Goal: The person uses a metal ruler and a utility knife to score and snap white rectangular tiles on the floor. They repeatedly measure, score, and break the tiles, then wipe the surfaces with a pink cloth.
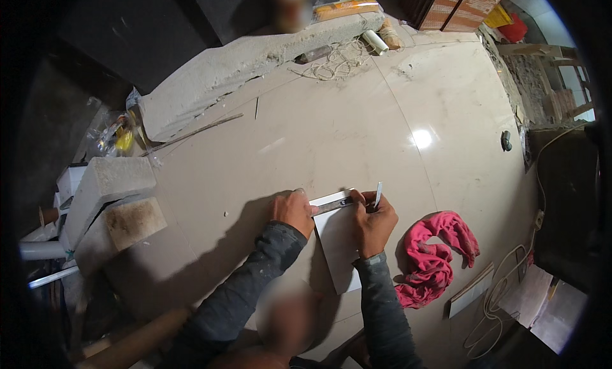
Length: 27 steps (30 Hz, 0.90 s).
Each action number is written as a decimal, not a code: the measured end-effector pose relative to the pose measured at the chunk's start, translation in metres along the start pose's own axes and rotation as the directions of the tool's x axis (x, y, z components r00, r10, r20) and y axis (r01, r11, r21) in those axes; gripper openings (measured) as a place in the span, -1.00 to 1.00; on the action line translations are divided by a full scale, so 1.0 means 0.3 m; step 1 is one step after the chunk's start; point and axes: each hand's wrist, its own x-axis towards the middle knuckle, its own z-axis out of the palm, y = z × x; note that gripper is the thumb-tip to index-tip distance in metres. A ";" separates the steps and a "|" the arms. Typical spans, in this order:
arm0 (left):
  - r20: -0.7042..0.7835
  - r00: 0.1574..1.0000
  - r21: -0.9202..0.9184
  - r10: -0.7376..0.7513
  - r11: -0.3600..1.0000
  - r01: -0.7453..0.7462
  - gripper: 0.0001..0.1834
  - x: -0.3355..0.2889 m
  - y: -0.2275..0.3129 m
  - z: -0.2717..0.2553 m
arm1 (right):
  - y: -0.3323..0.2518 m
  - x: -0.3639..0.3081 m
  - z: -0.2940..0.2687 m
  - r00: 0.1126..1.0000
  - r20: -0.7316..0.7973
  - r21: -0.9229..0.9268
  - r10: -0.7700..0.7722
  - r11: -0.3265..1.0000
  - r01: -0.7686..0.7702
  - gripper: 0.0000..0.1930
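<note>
A white rectangular tile [336, 254] lies on the floor in front of me. Across its far end rests a short, flat grey metal strip, like a ruler [333, 206]. My left hand [294, 212] is closed at the strip's left end, its thumb on the metal. At the other end, my right hand [374, 221] has its fingertips pinched by the tile's far corner. A thin white pencil-like stick [378, 193] sticks up from the right hand's fingers. What lies under the fingertips is hidden.
A crumpled pink cloth [440, 257] lies right of my right hand. Pale blocks [118, 178] are stacked at the left. A long rough slab [255, 66] and tangled string [338, 63] lie at the back. A cable [494, 299] runs down the right side.
</note>
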 end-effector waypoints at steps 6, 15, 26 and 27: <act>0.039 0.999 0.095 0.012 0.995 -0.016 -0.82 0.014 0.021 -0.024 | -0.024 0.004 -0.013 0.998 0.043 -0.015 0.053 0.999 -0.053 -0.80; 0.065 0.997 0.061 -0.044 0.997 0.040 -0.80 0.019 0.047 -0.041 | -0.025 0.021 -0.039 0.990 0.135 0.028 -0.029 0.999 0.026 -0.76; 0.103 0.991 0.072 -0.080 0.995 0.073 -0.80 0.031 0.055 -0.057 | -0.170 -0.096 -0.130 0.894 0.434 -0.124 -0.116 0.975 0.186 -0.75; 0.099 0.991 0.058 -0.089 0.995 0.084 -0.81 0.031 0.058 -0.060 | -0.171 -0.107 -0.126 0.876 0.477 -0.209 -0.074 0.958 0.194 -0.75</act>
